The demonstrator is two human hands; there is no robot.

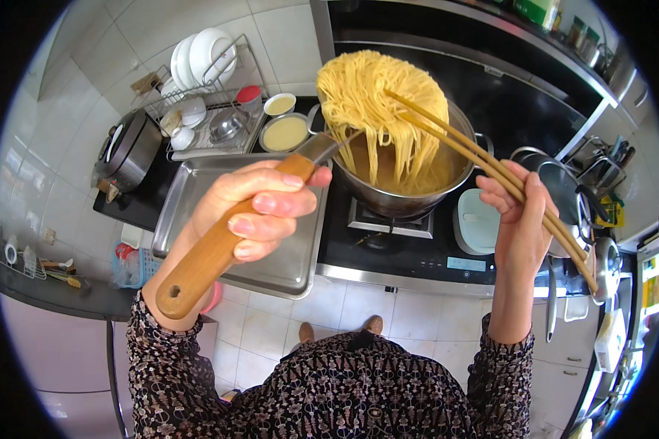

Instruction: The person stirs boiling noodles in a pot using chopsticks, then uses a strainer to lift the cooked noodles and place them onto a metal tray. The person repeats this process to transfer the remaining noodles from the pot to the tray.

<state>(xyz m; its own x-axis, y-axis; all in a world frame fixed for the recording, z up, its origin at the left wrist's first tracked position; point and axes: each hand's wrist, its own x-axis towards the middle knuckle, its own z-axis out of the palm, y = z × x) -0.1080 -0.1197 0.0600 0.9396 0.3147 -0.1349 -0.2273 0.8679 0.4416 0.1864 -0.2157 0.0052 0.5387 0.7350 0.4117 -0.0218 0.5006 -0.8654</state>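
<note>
My left hand (263,208) grips the wooden handle (197,269) of a strainer or skimmer whose head is hidden under a large heap of yellow noodles (381,93). The heap is held up over a steel pot (406,203) of cloudy brown liquid (384,159), and several strands dangle over the near side towards it. Between the fingers of my right hand (521,214) is a pair of long wooden chopsticks (472,148). Their tips touch the noodles from the right.
The pot stands on a black gas hob (351,258). A steel tray (280,269) lies left of it, with a bowl of pale yellow liquid (284,133) behind. At the left are a dish rack (214,131) and a cooker (129,151). A lidded container (478,219) sits right of the pot.
</note>
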